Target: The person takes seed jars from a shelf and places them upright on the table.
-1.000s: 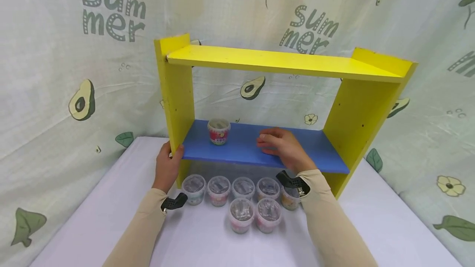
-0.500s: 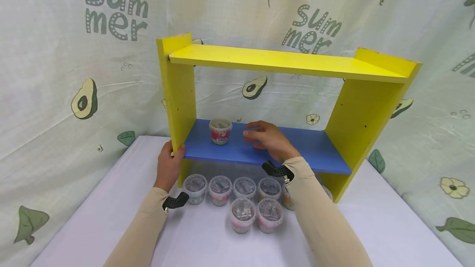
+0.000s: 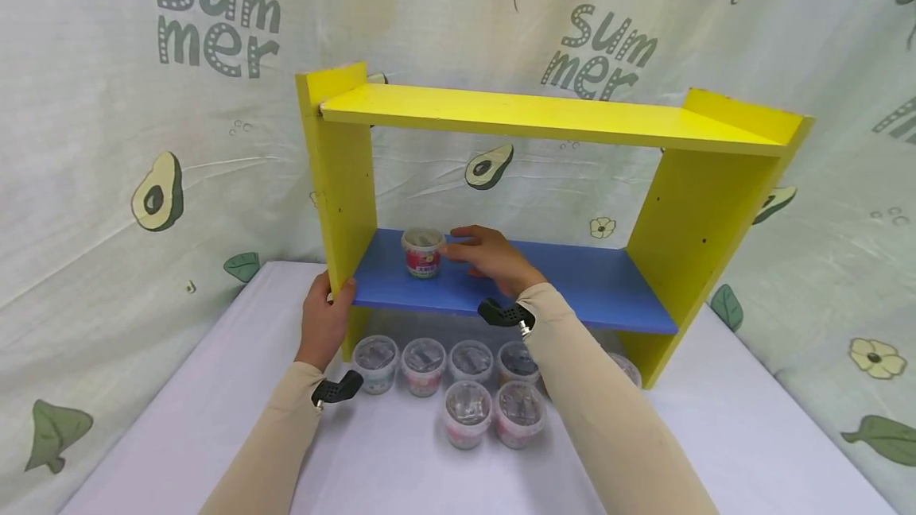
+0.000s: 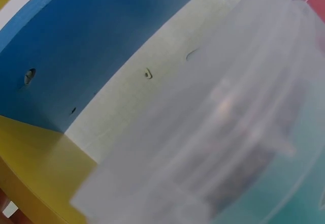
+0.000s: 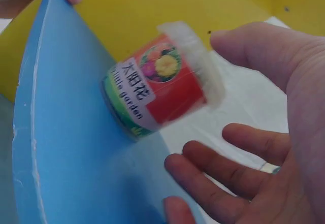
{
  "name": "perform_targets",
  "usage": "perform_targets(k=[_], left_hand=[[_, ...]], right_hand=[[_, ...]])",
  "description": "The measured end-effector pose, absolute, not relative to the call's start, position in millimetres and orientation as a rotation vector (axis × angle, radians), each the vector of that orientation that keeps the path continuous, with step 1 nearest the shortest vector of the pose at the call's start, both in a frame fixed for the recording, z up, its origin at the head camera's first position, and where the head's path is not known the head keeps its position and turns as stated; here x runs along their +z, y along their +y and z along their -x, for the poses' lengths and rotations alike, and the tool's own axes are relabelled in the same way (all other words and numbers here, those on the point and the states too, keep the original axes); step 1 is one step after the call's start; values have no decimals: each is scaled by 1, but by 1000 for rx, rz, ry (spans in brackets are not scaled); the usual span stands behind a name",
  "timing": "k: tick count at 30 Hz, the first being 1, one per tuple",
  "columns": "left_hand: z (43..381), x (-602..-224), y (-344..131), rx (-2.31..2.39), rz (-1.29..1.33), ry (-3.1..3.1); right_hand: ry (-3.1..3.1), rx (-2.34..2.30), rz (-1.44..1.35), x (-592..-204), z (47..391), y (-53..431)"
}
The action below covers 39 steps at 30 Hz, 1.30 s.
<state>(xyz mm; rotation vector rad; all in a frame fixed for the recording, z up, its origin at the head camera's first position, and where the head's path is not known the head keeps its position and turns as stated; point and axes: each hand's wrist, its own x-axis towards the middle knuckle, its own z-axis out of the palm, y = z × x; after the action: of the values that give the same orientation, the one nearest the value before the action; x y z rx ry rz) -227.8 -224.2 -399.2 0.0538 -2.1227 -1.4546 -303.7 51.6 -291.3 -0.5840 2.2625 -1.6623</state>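
Note:
A small tub (image 3: 422, 254) with a red label and clear lid stands upright on the blue shelf board (image 3: 580, 276), near its left end. My right hand (image 3: 489, 258) is just to the right of it. In the right wrist view, the fingers (image 5: 228, 181) are spread and the thumb comes close to the lid; whether it touches I cannot tell. My left hand (image 3: 325, 320) grips the yellow side panel (image 3: 343, 197) of the shelf unit at the board's front left corner. A blurred clear tub (image 4: 203, 142) fills much of the left wrist view.
Several lidded tubs (image 3: 375, 364) stand on the white table (image 3: 401, 467) below the blue board, with two tubs (image 3: 467, 416) in front of the row. My right sleeve hides part of the row. A yellow top board (image 3: 501, 111) spans above; a printed cloth (image 3: 236, 125) hangs behind.
My right hand has moved left along the blue board up to the red-labelled tub, its fingers spreading. My left hand has kept its grip on the panel.

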Motion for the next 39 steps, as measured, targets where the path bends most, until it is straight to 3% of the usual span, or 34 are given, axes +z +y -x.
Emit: perform_targets(k=[13,39], left_hand=[[226,-401,-225,-1482,-74,-2136],[225,-399,-222,-1481,-107,-2152]], right_hand=[[2447,-1533,621,-298,309,24],[2459,-1499,728,-296,312,25]])
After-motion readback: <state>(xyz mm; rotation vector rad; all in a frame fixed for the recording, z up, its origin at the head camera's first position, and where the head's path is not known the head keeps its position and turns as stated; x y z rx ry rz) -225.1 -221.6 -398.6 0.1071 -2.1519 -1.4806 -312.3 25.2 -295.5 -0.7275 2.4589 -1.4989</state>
